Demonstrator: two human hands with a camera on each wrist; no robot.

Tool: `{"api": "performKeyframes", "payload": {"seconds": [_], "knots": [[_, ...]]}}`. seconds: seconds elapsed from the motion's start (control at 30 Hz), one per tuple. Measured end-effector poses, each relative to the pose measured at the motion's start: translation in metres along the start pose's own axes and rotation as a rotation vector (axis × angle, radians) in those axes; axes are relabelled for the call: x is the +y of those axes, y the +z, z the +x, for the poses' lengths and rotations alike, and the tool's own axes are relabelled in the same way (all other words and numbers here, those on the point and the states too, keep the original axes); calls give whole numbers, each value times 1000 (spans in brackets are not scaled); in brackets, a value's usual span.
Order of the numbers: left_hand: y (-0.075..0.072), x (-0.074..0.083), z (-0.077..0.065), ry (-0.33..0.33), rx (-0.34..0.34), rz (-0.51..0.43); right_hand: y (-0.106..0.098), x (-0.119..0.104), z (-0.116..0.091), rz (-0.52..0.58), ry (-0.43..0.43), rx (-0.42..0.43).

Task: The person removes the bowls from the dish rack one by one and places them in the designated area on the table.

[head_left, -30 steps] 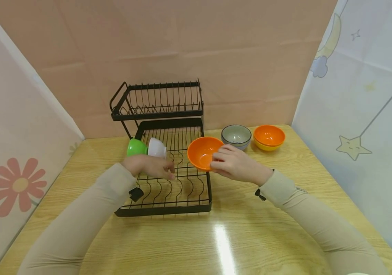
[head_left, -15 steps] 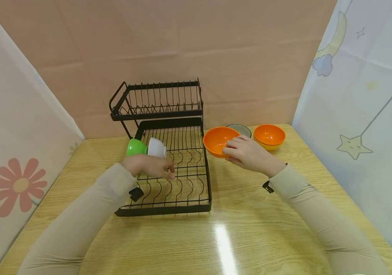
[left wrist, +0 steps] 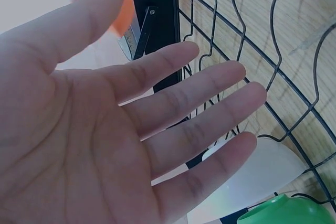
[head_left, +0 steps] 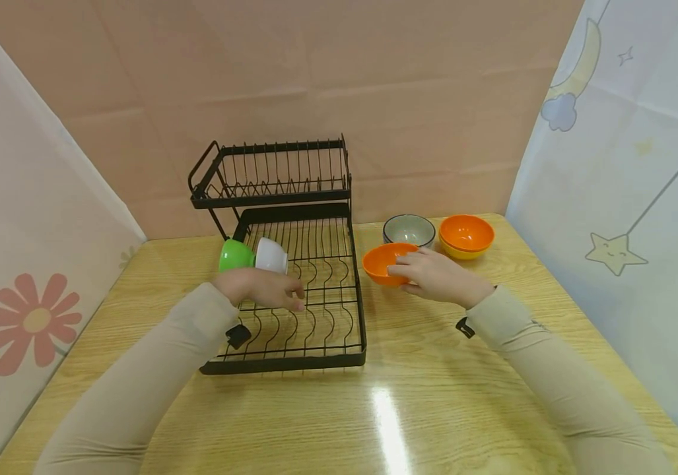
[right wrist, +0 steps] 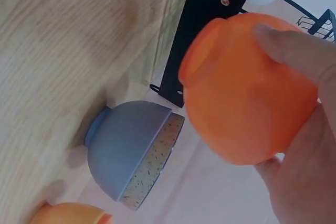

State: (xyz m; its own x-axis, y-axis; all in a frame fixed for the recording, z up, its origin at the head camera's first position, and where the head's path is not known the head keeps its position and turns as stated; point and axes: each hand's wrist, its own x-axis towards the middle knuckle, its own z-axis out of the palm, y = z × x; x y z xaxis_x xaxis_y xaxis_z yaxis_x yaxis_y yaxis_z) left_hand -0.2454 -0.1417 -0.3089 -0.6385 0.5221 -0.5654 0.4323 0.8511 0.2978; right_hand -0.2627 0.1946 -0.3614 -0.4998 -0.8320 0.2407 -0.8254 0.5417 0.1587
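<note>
My right hand point(head_left: 436, 276) pinches the rim of an orange bowl point(head_left: 385, 264), thumb on one side and fingers on the other. In the right wrist view the held bowl point(right wrist: 236, 98) shows its outside and foot, a little off the table. The bowl is just right of the black dish rack point(head_left: 282, 363) and in front of a grey-blue bowl point(head_left: 408, 228). My left hand point(head_left: 263, 288) hangs over the rack's lower tier with its fingers extended, holding nothing. Close by it, a white bowl point(head_left: 271, 255) and a green bowl point(head_left: 235, 254) stand tilted on their sides in the rack.
An orange bowl point(head_left: 467, 231) sits nested in a yellow bowl point(head_left: 463, 253) at the back right. The rack's upper tier point(head_left: 273, 198) rises behind the lower one. Cloth walls point(head_left: 422, 132) enclose the wooden table point(head_left: 463, 396) at the back and sides.
My right hand has carried the orange bowl rightward from over the rack's edge, then lowered it toward the table in front of the grey-blue bowl. The left hand has stayed almost still.
</note>
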Motion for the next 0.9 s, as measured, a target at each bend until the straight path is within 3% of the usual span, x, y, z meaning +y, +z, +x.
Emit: {"api": "performKeyframes", "payload": {"seconds": [0.3,0.63,0.9], "knots": [[1,-2,1,-9,-3,-25,9,-1,0,95,68,-178],[2,-1,1,-9,-2,6,22,0,0,147,54,-226],[1,1,-1,-4,0,14,19,-3,2,152,47,-227]]}}
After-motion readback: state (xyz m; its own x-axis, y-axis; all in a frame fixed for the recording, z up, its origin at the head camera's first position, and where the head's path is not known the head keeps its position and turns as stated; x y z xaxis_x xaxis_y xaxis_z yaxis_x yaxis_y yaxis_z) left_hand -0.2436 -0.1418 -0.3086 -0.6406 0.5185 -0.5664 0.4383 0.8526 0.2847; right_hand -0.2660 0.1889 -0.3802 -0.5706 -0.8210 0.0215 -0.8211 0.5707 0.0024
